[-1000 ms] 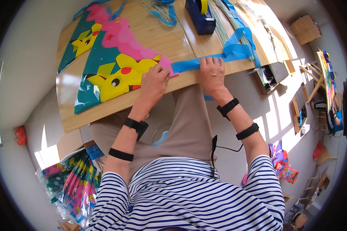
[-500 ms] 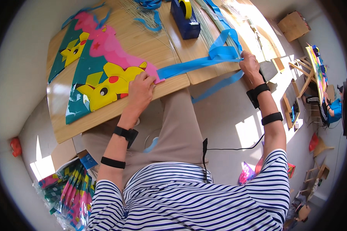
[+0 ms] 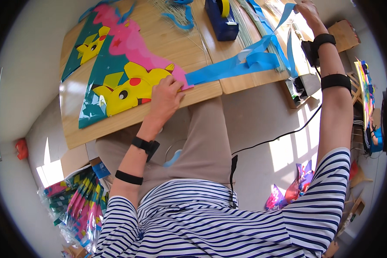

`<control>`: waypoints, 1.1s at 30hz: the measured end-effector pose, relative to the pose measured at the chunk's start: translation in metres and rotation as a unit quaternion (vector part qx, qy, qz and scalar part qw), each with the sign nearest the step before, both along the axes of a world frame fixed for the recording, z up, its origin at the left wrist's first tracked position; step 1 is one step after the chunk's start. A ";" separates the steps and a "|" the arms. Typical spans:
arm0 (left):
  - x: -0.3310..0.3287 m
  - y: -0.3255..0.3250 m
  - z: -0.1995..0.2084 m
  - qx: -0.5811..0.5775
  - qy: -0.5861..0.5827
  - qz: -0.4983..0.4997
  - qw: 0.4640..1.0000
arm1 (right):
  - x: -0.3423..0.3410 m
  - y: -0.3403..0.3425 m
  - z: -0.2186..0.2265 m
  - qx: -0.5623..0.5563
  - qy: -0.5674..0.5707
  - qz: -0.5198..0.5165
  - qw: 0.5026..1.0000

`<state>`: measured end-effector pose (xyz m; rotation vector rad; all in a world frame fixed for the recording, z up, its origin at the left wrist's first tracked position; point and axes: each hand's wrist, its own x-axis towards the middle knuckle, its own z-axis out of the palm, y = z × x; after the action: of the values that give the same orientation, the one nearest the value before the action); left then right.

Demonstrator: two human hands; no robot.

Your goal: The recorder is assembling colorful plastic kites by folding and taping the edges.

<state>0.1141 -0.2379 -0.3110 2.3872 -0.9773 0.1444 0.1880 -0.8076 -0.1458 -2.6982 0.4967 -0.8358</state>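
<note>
A printed plastic kite sheet (image 3: 129, 47) in green, pink and yellow lies along the left of the table, with a yellow cartoon animal on its near part. My left hand (image 3: 167, 95) has its fingers curled and closed on the sheet's near right corner, by the table edge. From that corner a long blue ribbon (image 3: 221, 70) runs right across the wood, folding in loose loops. High at the far right, my right hand (image 3: 308, 13) is closed on the ribbon, which rises to it from the table's right side.
A dark blue tape dispenser (image 3: 222, 26) with a yellow roll stands at the back, beside bundles of thin pale sticks (image 3: 244, 32). More blue ribbon (image 3: 185, 21) lies there. Packed printed sheets (image 3: 79, 206) fill the floor at left; a cardboard box (image 3: 346, 36) sits far right.
My right hand has moved up and right, away from me, drawing the blue ribbon along. My left hand stays on the sheet's corner. The view has shifted slightly.
</note>
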 end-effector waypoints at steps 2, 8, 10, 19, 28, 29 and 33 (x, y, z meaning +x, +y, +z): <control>-0.001 0.002 -0.001 0.016 -0.021 0.003 1.000 | 0.014 0.019 -0.001 -0.031 0.102 -0.008 0.994; 0.003 0.002 -0.021 0.064 -0.126 -0.012 0.990 | -0.002 0.073 -0.047 -0.207 0.000 -0.095 0.974; 0.002 0.001 -0.020 0.067 -0.154 -0.023 0.986 | -0.029 0.100 -0.064 -0.188 -0.019 -0.056 0.980; 0.009 0.006 -0.012 0.013 -0.151 0.002 0.988 | -0.177 0.368 -0.144 0.731 0.161 0.142 0.648; 0.006 0.009 0.000 -0.055 -0.096 -0.004 0.994 | -0.107 0.401 -0.175 0.935 -0.121 0.063 0.326; 0.006 0.009 -0.002 -0.061 -0.096 -0.003 0.994 | -0.101 0.399 -0.179 0.944 -0.138 0.059 0.294; 0.004 0.012 -0.008 -0.060 -0.097 -0.010 0.993 | -0.091 0.383 -0.183 0.958 -0.190 0.047 0.210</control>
<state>0.1181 -0.2263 -0.3186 2.2831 -1.0495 0.4221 0.0970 -0.4250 -0.3288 -0.0364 0.4900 -0.1359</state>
